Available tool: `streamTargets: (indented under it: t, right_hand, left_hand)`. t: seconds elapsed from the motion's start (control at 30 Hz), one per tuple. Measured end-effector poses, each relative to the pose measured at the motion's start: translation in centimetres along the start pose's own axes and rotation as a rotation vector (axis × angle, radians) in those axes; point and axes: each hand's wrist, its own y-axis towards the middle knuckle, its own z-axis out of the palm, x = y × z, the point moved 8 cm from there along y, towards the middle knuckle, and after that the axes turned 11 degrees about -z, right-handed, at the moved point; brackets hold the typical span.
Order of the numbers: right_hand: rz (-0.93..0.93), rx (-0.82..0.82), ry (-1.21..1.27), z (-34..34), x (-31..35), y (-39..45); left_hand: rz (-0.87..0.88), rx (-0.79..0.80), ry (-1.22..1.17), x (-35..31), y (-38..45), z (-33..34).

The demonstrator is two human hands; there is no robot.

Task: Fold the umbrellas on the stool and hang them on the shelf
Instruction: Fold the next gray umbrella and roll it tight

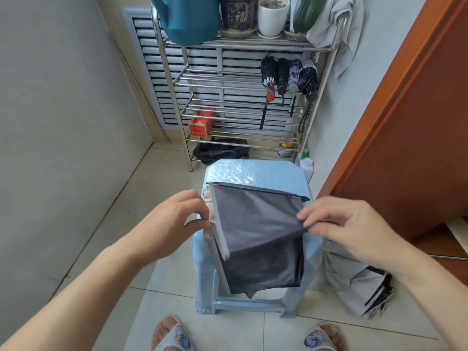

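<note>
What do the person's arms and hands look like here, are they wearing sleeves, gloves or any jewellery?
Both forearms are bare right up to the frame edge, with no sleeves showing. The left hand and right hand wear no gloves, and no rings, watch or bracelets are visible. Nails look short and unpainted.

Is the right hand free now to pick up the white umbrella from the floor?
Probably not yet: the right hand pinches the dark umbrella over the stool. The white umbrella lies uncovered just below it.
</note>
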Motion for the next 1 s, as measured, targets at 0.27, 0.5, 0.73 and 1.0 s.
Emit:
streamTargets:
  t: [0.27,0.5,0.73,1.0]
  right_hand:
    - [-0.187,0.387,-0.421,6.0,-4.1,-3.3]
    - [-0.286,0.473,-0.579,7.1,-4.4,-3.6]
    - [0.008,-0.03,-0.612,-1.7,-4.1,0.6]
    - [0.765,-0.086,0.194,-2.6,-12.3,-2.7]
  left_hand:
    - [0.081,0.03,0.127,0.5,-1.0,0.5]
    - [-0.562,-0.008,-0.504,5.2,-0.4,0.8]
    - [-0.581,0.037,-0.521,2.7,1.2,3.8]
    - [-0.583,0.004,-0.871,3.3,1.2,3.9]
